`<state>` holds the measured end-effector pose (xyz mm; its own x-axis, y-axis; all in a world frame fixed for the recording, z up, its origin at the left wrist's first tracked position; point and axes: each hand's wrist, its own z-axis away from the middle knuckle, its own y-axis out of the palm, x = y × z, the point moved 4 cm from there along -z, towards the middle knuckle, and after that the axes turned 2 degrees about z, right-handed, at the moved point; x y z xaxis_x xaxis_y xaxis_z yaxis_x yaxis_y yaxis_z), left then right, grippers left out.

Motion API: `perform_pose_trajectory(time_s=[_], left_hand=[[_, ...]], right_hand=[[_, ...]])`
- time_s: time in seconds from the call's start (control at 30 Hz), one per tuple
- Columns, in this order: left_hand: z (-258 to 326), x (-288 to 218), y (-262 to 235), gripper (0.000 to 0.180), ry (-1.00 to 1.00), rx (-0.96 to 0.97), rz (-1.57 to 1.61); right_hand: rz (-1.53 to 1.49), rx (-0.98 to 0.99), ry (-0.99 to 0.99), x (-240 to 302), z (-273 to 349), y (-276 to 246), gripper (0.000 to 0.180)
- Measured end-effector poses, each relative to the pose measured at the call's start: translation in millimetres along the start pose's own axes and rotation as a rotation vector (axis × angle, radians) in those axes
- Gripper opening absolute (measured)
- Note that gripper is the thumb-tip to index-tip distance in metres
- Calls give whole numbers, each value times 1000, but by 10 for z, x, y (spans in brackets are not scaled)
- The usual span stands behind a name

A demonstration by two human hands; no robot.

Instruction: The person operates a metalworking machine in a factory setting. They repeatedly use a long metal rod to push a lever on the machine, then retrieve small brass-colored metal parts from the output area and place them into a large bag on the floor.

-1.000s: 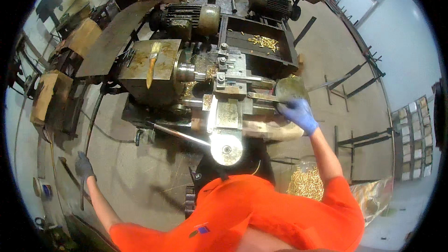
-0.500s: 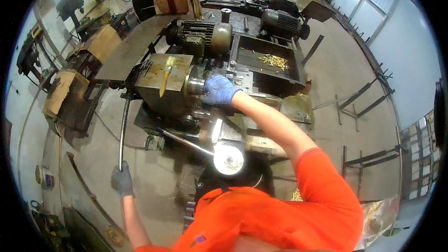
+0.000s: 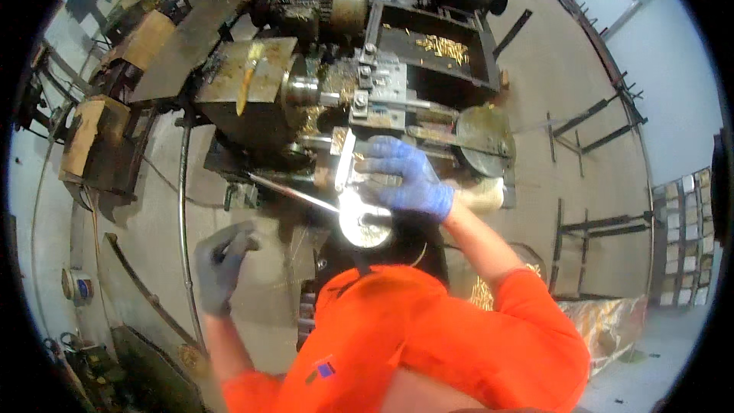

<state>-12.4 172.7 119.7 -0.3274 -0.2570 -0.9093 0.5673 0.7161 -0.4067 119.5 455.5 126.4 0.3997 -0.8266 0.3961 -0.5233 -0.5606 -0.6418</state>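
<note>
Since half a second ago, the right hand (image 3: 405, 176) has come back from the turning part of the machine (image 3: 304, 92) toward the wearer, and the left hand (image 3: 222, 264) has left the long metal rod (image 3: 183, 206). The right hand, in a blue glove, is now over the sliding block in front of the machine, palm down, with fingers spread and nearly straight; they are not closed around anything that I can see. Just beside its fingertips is a bright flat bar (image 3: 345, 164), and nearer to the body is a round metal plate (image 3: 365, 233). The left hand, in a grey glove, is half curled just beside the rod; whether it has something between its fingers, I cannot tell. A brush (image 3: 243, 95) lies on the metal box (image 3: 271, 69), and small brass pieces (image 3: 446, 49) lie in the dark tray (image 3: 397, 42) behind.
</note>
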Motion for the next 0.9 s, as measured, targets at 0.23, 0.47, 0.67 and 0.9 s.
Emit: perform_pose_trajectory(time_s=[0.23,0.47,0.67,0.9], left_hand=[[-617,-657,1272,40,161,340,157],[-628,-566,1756,36,55,453,204],[-488,-619,1695,35,-138,547,530],[-486,-557,1663,31,-15,674,466]], right_hand=[[-179,-82,197,251,488,-55,29],[-232,-120,282,160,746,-137,22],[-483,-141,329,183,753,-120,19],[-626,-163,408,176,836,-143,16]])
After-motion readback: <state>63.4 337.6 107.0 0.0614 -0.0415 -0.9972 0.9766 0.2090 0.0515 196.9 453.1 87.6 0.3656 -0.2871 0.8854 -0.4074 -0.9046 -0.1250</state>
